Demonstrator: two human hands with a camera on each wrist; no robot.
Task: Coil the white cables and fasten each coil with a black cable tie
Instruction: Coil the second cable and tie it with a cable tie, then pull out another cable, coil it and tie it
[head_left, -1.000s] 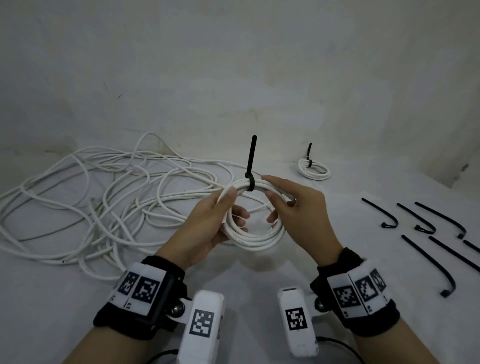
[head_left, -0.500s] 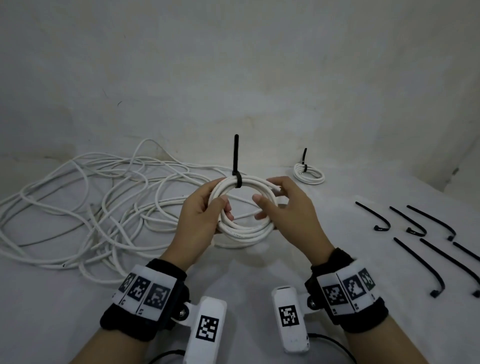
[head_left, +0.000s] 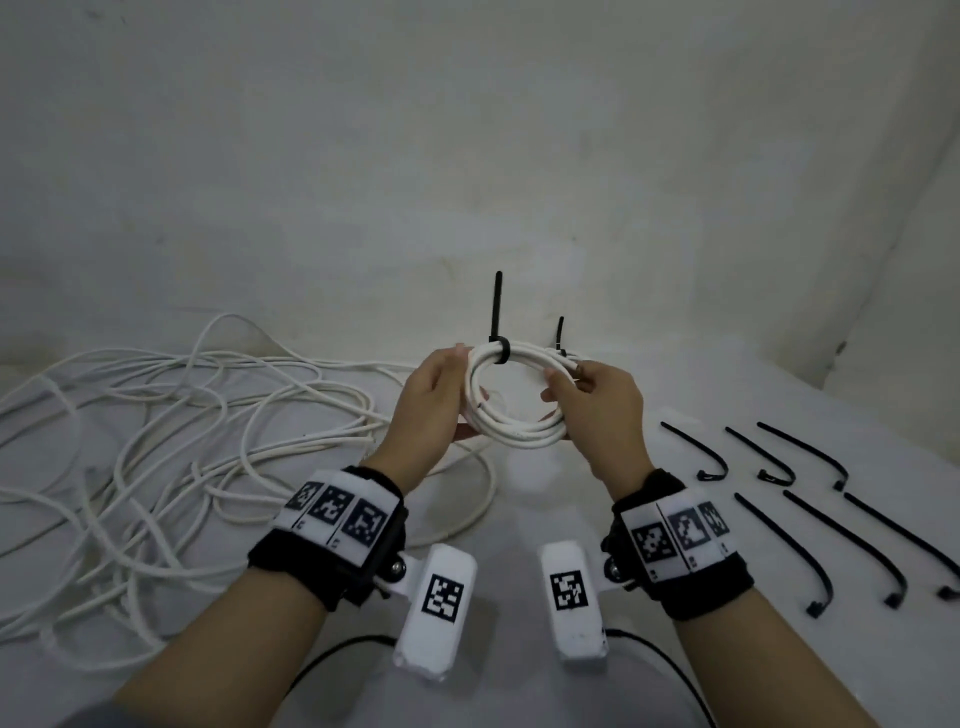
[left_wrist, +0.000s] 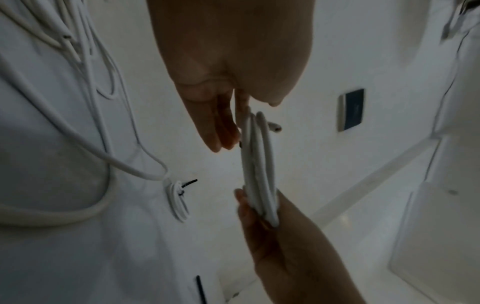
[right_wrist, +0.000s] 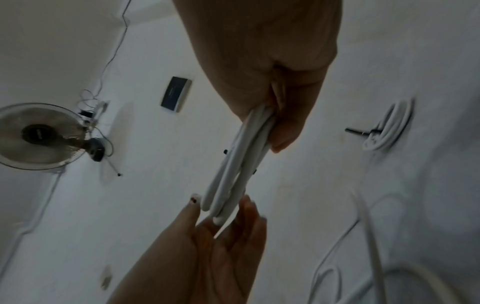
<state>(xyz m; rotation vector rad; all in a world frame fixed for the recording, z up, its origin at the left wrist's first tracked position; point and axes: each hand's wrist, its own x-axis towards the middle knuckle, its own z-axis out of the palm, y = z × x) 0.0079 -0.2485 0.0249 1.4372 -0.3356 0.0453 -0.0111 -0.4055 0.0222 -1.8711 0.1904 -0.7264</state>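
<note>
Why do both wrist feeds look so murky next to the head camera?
Head view: evenly lit and sharp on the coil, its cable tie crisp, edges bowed by the wide lens. Left wrist view: dim, the left hand shadowed, cables smeared. Right wrist view: equally dark, the right hand close and soft.

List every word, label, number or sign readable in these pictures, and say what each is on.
No readable text anywhere.
Wristbands: square black-and-white code patterns, no letters.
Wrist cameras: one such code pattern each.
Dark wall plate: faint marking, too blurred to read.
</note>
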